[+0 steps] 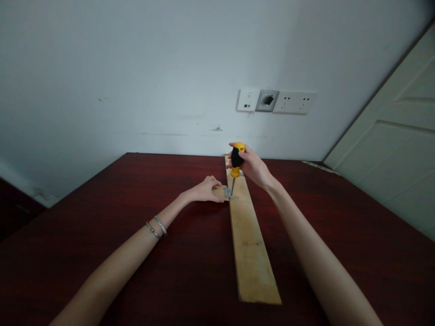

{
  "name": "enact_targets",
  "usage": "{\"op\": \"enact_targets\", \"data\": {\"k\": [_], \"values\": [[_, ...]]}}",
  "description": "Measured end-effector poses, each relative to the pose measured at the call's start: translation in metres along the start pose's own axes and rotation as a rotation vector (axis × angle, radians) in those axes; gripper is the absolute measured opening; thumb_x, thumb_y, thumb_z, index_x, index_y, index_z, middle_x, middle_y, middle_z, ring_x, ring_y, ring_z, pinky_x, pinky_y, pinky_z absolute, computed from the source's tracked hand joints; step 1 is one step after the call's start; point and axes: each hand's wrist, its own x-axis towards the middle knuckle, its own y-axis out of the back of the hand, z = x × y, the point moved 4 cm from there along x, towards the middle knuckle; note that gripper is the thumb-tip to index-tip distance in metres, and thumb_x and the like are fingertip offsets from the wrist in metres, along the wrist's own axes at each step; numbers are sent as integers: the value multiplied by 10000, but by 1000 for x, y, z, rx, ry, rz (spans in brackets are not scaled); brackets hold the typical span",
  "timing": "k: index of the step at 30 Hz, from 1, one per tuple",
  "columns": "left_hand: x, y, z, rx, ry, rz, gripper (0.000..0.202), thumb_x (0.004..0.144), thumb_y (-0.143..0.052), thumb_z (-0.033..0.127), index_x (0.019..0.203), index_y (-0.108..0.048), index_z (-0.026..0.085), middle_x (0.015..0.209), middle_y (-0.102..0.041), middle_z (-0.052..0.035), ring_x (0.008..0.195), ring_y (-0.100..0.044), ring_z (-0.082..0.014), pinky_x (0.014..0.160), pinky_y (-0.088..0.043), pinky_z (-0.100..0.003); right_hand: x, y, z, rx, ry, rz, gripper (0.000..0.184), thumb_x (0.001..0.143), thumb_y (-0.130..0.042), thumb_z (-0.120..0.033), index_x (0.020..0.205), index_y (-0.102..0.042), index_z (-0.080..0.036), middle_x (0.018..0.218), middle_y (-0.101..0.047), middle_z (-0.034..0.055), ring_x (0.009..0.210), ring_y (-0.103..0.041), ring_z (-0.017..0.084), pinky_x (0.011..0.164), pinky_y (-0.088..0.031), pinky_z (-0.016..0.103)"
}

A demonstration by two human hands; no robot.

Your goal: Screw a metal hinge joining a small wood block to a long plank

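A long wooden board lies lengthwise on the dark red table. Against its left edge sits a small wooden block, and a metal hinge spans the joint between them. My left hand grips the small block, thumb and fingers on its opposite sides. In my right hand is a screwdriver with a yellow and black handle, held nearly upright. Its shaft points down to the right side of the hinge; the tip is too small to make out whether a screw is under it.
The dark red table reaches back to a pale wall. Wall sockets and switches are mounted above the table's far edge. A white panelled door stands at the right, and a thin flat strip lies near the back right corner.
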Motion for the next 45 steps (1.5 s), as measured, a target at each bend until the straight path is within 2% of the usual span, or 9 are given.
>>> {"op": "enact_targets", "data": {"k": [5, 8, 12, 15, 21, 26, 31, 37, 45], "values": [[0, 0, 2, -1, 1, 2, 702, 590, -732, 578, 1113, -610, 126, 971, -491, -73, 964, -462, -245, 872, -402, -363, -5, 1, -10, -83, 20, 25, 261, 785, -630, -403, 950, -529, -227, 881, -561, -1, 756, -603, 133, 752, -503, 325], [0, 1, 2, -11, 10, 0, 694, 586, -737, 568, 1107, -617, 125, 968, -496, -78, 963, -463, -253, 867, -403, -369, -8, -1, -16, -149, 90, 80, 306, 736, -695, -394, 871, -479, -225, 861, -575, -7, 751, -627, 137, 740, -512, 326], [-1, 1, 2, -20, 11, 1, 693, 579, -740, 565, 1103, -619, 128, 971, -497, -78, 957, -464, -256, 863, -403, -377, -8, -5, -16, -200, 113, 122, 415, 686, -733, -401, 877, -402, -240, 779, -584, -34, 657, -618, 126, 633, -510, 298], [-1, 1, 2, -24, 21, 1, 677, 578, -751, 540, 1108, -613, 142, 990, -498, -75, 964, -465, -251, 872, -400, -372, -7, -5, -13, -245, 72, 146, 438, 684, -725, -417, 946, -426, -232, 747, -566, -41, 618, -584, 114, 593, -492, 281], [0, 0, -1, -26, 15, 2, 686, 584, -748, 553, 1109, -613, 132, 996, -499, -80, 977, -463, -250, 887, -401, -368, -7, -5, -11, -208, 1, 25, 423, 777, -594, -316, 1173, -464, -243, 885, -571, -6, 783, -584, 141, 764, -486, 326], [0, -1, -2, -27, 11, 0, 695, 588, -742, 564, 1115, -608, 133, 1000, -485, -78, 979, -462, -247, 895, -400, -370, -9, 0, -21, -296, -28, -50, 264, 754, -623, -291, 992, -535, -217, 960, -602, 22, 927, -586, 176, 887, -459, 360], [0, 0, 1, -22, 30, -17, 692, 584, -747, 545, 1117, -607, 126, 995, -485, -83, 978, -461, -252, 880, -404, -369, -11, 1, -28, -340, 72, 5, 377, 684, -733, -332, 896, -441, -225, 917, -631, 20, 858, -613, 170, 800, -503, 351], [0, 0, 0, -27, 28, -11, 679, 581, -746, 548, 1114, -607, 152, 1006, -492, -77, 986, -465, -253, 873, -399, -365, -11, -6, -20, -381, 35, 37, 390, 714, -699, -380, 907, -390, -238, 707, -577, -42, 646, -593, 137, 624, -487, 296], [-1, -1, 0, -10, 23, -2, 692, 584, -747, 544, 1117, -605, 126, 998, -487, -75, 967, -458, -240, 884, -396, -364, -11, 0, -21, -264, -14, -82, 211, 797, -514, -291, 999, -489, -235, 789, -577, -21, 766, -566, 144, 734, -456, 312]]}}
